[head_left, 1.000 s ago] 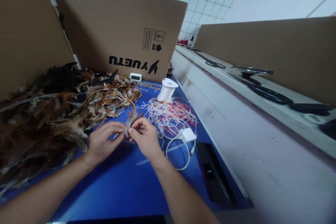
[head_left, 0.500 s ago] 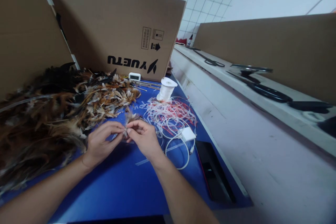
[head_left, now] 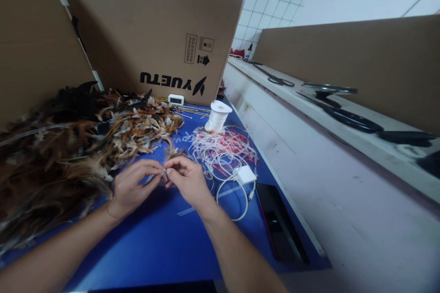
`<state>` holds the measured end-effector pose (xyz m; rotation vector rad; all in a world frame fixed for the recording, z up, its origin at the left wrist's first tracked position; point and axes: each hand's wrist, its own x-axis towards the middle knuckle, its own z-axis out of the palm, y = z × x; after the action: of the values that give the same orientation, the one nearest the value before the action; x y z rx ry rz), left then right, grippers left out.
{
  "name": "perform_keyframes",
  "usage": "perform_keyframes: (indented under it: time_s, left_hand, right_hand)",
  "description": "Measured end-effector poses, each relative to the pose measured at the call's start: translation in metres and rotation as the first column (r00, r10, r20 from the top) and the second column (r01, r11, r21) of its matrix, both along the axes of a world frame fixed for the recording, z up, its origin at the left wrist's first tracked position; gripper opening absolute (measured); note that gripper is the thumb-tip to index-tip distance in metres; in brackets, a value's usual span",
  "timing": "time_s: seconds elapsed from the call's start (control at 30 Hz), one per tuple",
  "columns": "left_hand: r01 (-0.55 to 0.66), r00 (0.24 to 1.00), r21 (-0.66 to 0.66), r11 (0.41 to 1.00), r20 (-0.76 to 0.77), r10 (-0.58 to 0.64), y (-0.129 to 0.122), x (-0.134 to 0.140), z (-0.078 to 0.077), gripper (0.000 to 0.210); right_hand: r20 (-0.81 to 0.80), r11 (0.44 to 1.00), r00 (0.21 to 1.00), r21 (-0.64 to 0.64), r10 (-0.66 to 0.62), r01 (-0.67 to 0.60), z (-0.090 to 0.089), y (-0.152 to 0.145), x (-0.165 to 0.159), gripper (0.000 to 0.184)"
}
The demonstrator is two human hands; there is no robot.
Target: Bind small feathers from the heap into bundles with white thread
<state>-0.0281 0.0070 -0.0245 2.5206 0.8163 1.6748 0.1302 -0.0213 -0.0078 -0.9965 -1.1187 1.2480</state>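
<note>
My left hand and my right hand meet fingertip to fingertip over the blue tabletop. Both are closed in a pinch on a small feather, whose brown, fluffy end sticks up behind the fingers. Its pale lower end is mostly covered by my fingertips, so I cannot tell whether one feather or several are held. To the left lies a big heap of brown, black and cream feathers, close to my left hand.
A white spool stands behind tangled clear and red strips. A white charger with its cable and a black phone-like slab lie at right. Cardboard walls the back. Scissors rest on the right ledge.
Almost nothing differs. Both hands keep the same pinch at the same spot, and the view has shifted very slightly.
</note>
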Motion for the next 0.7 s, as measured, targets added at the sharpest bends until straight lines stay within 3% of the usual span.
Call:
perform_keyframes:
  time_s: [0.23, 0.5, 0.7]
  left_hand:
    - [0.001, 1.000, 0.066, 0.998, -0.025, 0.000, -0.0014, 0.0002, 0.0037, 0.014]
    - [-0.016, 1.000, 0.049, 0.999, -0.022, 0.017, -0.0009, -0.0001, 0.0035, 0.011]
    - [-0.009, 0.999, 0.092, 0.996, -0.039, 0.013, -0.0007, -0.0010, 0.0033, 0.011]
  right_hand:
    - [0.006, 0.999, 1.000, -0.035, 0.009, -0.009, 0.0000, 0.0000, 0.0006, 0.011]
    - [0.013, 0.998, 0.999, 0.033, 0.045, -0.045, 0.0013, -0.0006, 0.0024, 0.005]
    - [0.028, 0.999, 0.999, -0.031, 0.036, -0.035, 0.0004, 0.0003, 0.0027, 0.009]
